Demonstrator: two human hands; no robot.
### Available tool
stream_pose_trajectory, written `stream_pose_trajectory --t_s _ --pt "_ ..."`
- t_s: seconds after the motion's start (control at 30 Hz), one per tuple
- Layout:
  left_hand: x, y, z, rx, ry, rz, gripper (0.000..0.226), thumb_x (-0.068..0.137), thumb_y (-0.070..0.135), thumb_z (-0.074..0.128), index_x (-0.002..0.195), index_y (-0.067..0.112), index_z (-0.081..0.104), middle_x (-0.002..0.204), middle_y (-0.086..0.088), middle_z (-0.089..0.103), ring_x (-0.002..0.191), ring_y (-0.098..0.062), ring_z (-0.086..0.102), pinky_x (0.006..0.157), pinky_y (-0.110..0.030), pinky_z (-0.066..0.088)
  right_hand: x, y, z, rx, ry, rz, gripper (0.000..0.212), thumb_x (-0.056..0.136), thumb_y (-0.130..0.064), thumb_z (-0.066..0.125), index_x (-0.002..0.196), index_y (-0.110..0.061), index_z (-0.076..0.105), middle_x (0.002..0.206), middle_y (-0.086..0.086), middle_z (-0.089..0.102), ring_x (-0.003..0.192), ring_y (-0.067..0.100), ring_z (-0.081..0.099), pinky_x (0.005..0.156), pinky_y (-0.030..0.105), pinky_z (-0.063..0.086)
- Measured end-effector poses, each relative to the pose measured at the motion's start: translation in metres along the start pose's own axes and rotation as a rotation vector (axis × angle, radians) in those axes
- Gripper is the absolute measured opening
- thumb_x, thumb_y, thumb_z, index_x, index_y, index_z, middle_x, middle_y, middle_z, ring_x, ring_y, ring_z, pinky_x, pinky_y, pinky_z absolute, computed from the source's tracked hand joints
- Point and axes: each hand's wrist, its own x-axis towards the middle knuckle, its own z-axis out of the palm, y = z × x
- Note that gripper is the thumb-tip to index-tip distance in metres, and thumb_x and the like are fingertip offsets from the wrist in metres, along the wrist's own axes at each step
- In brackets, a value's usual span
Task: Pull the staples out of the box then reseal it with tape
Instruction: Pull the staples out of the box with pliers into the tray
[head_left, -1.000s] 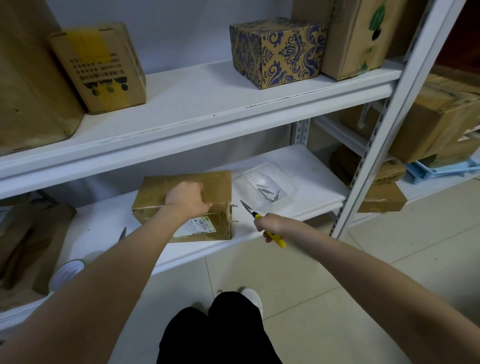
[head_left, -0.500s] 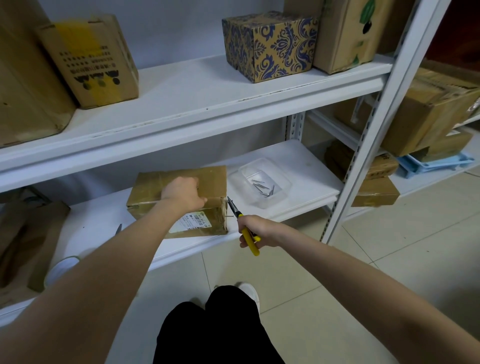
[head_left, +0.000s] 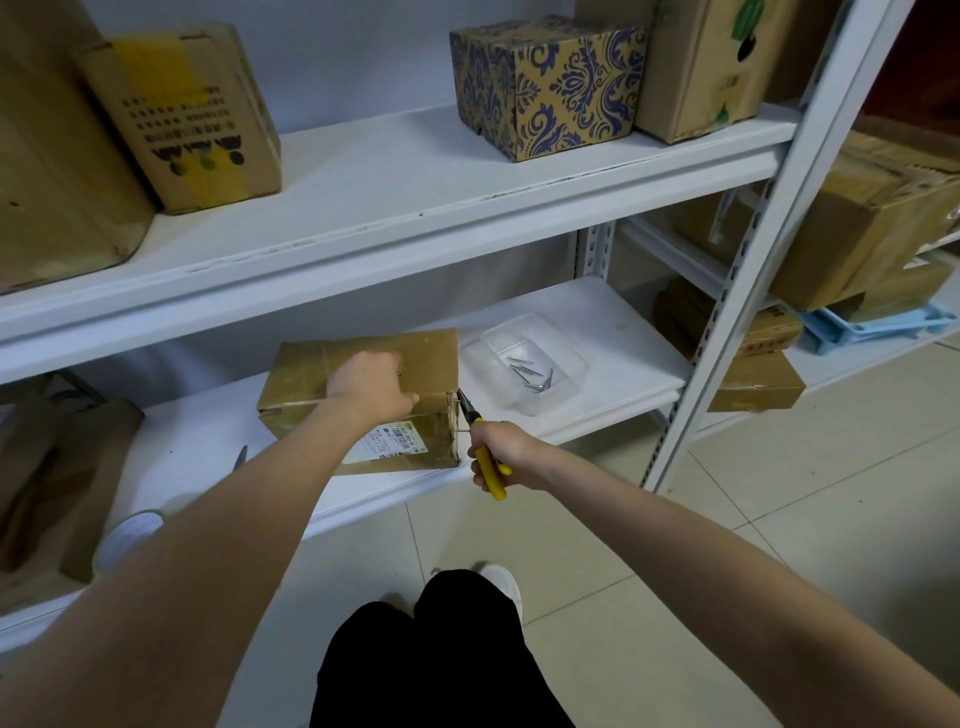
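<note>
Brown taped box (head_left: 426, 358), white label (head_left: 395, 441); left fingers (head_left: 379, 364) curled atop, right fingers (head_left: 485, 434) clamp pliers (head_left: 469, 411).

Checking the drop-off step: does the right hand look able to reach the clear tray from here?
Probably yes. The right hand holds the pliers at the right end of the box, and the clear tray lies just beyond on the same shelf, with nothing standing between them.

A blue-patterned box (head_left: 545, 83) stood on the upper shelf (head_left: 389, 208), well apart from a yellow-taped carton (head_left: 192, 114) further left.
</note>
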Motion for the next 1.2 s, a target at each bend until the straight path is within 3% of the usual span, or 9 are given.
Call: stream_pose_trajectory --t_s 0.23,0.4,0.6,0.77,0.87,1.0,1.13,1.2 --pt "-0.001 0.001 -0.001 0.01 -0.003 -0.013 0.043 0.082 0.047 0.064 0.112 0.017 0.06 0.107 -0.004 0.065 0.097 -0.023 0.061 0.081 -0.037 0.056 -0.002 -0.002 -0.005 0.089 -0.034 0.023 0.012 0.087 -0.011 0.038 0.079 -0.006 0.045 0.072 0.011 0.044 0.057 0.024 0.043 0.057 0.031 0.044" --pt "-0.002 0.001 -0.003 0.009 -0.018 -0.026 0.043 0.083 0.047 0.063 0.114 0.017 0.06 0.109 -0.004 0.065 0.099 -0.023 0.061 0.082 -0.037 0.055 -0.001 -0.003 -0.019 -0.059 0.055 0.042 0.012 0.087 -0.015 0.042 0.079 -0.006 0.046 0.068 0.011 0.046 0.057 0.025 0.045 0.06 0.03 0.044" --pt "-0.003 0.003 -0.004 0.024 -0.021 -0.023 0.041 0.084 0.046 0.063 0.111 0.015 0.06 0.105 -0.004 0.064 0.094 -0.022 0.061 0.079 -0.034 0.055 -0.006 -0.01 -0.056 0.03 0.188 0.037 0.013 0.087 -0.012 0.041 0.075 -0.007 0.043 0.071 0.009 0.043 0.057 0.023 0.041 0.057 0.028 0.039" --pt "-0.003 0.003 -0.005 -0.006 -0.04 -0.014 0.04 0.081 0.055 0.06 0.099 0.02 0.059 0.096 -0.001 0.064 0.085 -0.019 0.06 0.077 -0.035 0.056 -0.004 -0.018 -0.083 -0.196 0.378 -0.052 0.018 0.089 -0.018 0.044 0.073 -0.009 0.042 0.07 0.01 0.044 0.056 0.023 0.044 0.061 0.029 0.039" --pt "-0.004 0.008 -0.009 0.047 -0.081 -0.022 0.058 0.075 0.075 0.049 0.097 0.022 0.057 0.094 0.001 0.062 0.087 -0.019 0.06 0.078 -0.035 0.054 -0.003 -0.024 -0.094 -0.463 0.488 -0.056 0.021 0.089 -0.021 0.041 0.071 -0.009 0.042 0.071 0.007 0.048 0.063 0.024 0.05 0.061 0.027 0.039" --pt "-0.002 0.02 -0.013 0.121 -0.091 -0.046 0.071 0.073 0.082 0.043 0.096 0.017 0.059 0.097 -0.001 0.062 0.091 -0.022 0.061 0.084 -0.036 0.052 0.006 -0.035 -0.102 -0.723 0.568 -0.042 0.02 0.087 -0.026 0.041 0.077 -0.01 0.049 0.075 0.003 0.054 0.077 0.026 0.055 0.067 0.028 0.039" --pt "0.005 0.024 -0.012 0.134 -0.053 -0.085 0.085 0.07 0.085 0.042 0.111 0.012 0.057 0.109 -0.006 0.063 0.1 -0.025 0.061 0.087 -0.038 0.051 0.02 -0.042 -0.1 -0.863 0.62 -0.008 0.022 0.088 -0.028 0.044 0.1 -0.014 0.055 0.097 0.003 0.057 0.091 0.025 0.054 0.075 0.028 0.037" --pt "0.008 0.025 -0.011 0.183 -0.06 -0.089 0.094 0.069 0.086 0.041 0.122 0.01 0.053 0.118 -0.008 0.06 0.107 -0.026 0.059 0.09 -0.039 0.049 0.029 -0.042 -0.097 -0.849 0.641 -0.005 0.022 0.086 -0.028 0.048 0.101 -0.013 0.052 0.107 0.003 0.06 0.092 0.025 0.054 0.076 0.027 0.039"
